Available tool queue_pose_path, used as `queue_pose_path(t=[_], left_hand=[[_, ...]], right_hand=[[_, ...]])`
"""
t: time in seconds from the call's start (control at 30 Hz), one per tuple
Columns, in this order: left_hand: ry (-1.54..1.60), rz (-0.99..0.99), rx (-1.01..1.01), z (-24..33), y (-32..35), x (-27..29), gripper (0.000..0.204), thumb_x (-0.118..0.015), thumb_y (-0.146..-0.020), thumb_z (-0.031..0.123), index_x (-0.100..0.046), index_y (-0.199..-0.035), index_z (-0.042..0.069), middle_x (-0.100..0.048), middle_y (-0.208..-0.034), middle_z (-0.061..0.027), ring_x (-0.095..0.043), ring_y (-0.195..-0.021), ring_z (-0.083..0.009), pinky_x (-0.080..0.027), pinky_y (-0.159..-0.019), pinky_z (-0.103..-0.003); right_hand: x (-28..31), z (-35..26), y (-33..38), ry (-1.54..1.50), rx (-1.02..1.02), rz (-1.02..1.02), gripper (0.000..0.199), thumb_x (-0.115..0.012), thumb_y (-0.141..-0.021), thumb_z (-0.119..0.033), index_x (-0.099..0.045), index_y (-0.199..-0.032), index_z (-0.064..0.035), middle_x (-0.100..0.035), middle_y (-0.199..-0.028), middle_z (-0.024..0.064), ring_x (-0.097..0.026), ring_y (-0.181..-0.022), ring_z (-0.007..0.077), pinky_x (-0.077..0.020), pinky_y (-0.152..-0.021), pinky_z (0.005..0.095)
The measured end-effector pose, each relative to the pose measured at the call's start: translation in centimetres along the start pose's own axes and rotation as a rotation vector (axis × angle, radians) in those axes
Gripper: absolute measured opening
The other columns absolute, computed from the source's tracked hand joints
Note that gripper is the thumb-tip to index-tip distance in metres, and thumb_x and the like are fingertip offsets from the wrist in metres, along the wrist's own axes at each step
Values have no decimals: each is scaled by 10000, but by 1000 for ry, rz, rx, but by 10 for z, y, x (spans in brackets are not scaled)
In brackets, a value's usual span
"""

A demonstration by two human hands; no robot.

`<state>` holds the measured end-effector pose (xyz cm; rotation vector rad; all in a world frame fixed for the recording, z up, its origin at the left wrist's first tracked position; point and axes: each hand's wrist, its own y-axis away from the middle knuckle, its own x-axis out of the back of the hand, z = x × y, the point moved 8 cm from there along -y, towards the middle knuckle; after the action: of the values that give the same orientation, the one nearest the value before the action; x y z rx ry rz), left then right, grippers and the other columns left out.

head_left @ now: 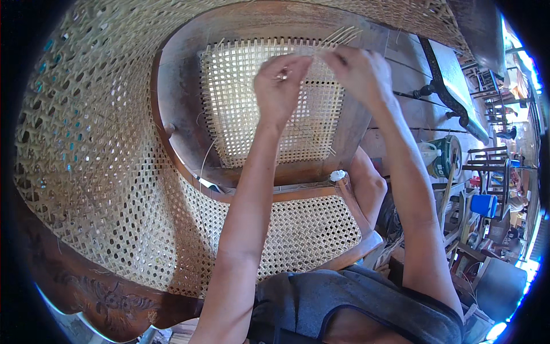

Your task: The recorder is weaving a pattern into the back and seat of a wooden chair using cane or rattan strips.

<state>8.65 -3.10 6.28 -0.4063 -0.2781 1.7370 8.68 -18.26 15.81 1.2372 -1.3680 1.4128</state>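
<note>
Both hands are raised over the far edge of a square woven cane panel (240,114), set in a dark wooden seat frame (180,69). My left hand (279,86) is closed, its fingertips pinched on what looks like a thin cane strand near the far edge. Close beside it on the right, my right hand (362,71) is also pinched on cane, slightly blurred. Several loose cane ends (345,35) fan out just above the right fingers. Cane pegs or ends stick up along the panel's far rim. A long loose strand (207,157) curls at the panel's left.
A large cane-woven backrest (103,155) with a carved wooden rail (103,298) curves round the left. Nearer lies another woven section (309,229). At right stand a dark carved furniture piece (438,86), a green bucket (440,166), a blue container (484,205) and stacked chairs.
</note>
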Motion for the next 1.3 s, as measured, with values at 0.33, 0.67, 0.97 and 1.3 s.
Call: queue_pose_path(t=[0.33,0.67,0.97,1.3], left_hand=[[-196,126,119,-44,14,51,86,-709,-843,72,-698,-828,-12,-621,-700,19,-520,-635,-25,-432,-590,-194],[-543,1,32,-26,7,44,193,-733,-830,229,-719,-867,40,-681,-798,-123,-660,-711,-250,-516,-653,-355],[-956,20,34,-16,4,19,117,-660,-778,224,-704,-824,125,-672,-884,-71,-594,-910,-319,-482,-757,-482],[-588,20,-330,19,2,-9,170,-644,-845,110,-685,-984,21,-687,-995,-105,-614,-937,-253,-510,-834,-406]], right_hand=[[-68,-65,1,118,234,-141,198,-532,-852,-140,-684,-856,-13,-684,-919,226,-676,-877,381,-513,-797,499],[-67,-79,-9,133,296,-176,149,-583,-838,-111,-714,-890,-63,-709,-949,142,-686,-929,286,-507,-796,433],[-58,-49,-19,178,138,-303,183,-592,-861,-181,-736,-881,-70,-725,-911,129,-705,-899,278,-539,-785,421],[5,17,-15,136,44,-17,400,-496,-951,-447,-727,-900,-125,-696,-815,171,-676,-802,368,-537,-724,480]])
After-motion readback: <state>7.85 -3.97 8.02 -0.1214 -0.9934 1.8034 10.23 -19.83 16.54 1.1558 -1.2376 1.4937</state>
